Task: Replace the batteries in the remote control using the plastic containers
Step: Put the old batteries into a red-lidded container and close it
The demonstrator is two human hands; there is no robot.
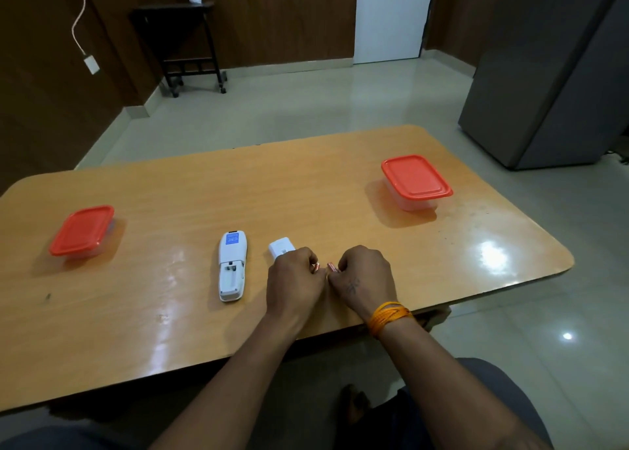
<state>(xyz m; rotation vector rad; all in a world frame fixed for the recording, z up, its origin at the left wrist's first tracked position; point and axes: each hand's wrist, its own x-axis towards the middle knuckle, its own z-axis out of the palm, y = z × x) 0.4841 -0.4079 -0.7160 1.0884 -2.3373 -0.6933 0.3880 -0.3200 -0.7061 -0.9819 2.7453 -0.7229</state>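
White plastic, the remote control (pixel 232 269) lies face down on the wooden table (pixel 306 184), its battery bay uncovered and apparently empty. Its white battery cover (pixel 279 247) lies just beside it to the right, partly under the left hand (pixel 293 279). That hand pinches a small red battery (pixel 317 266); the right hand (pixel 366 277) pinches a second red battery (pixel 333 267), the 2 nearly tip to tip. 2 red-lidded plastic containers sit closed: 1 far left (pixel 81 231), 1 far right (pixel 416 181).
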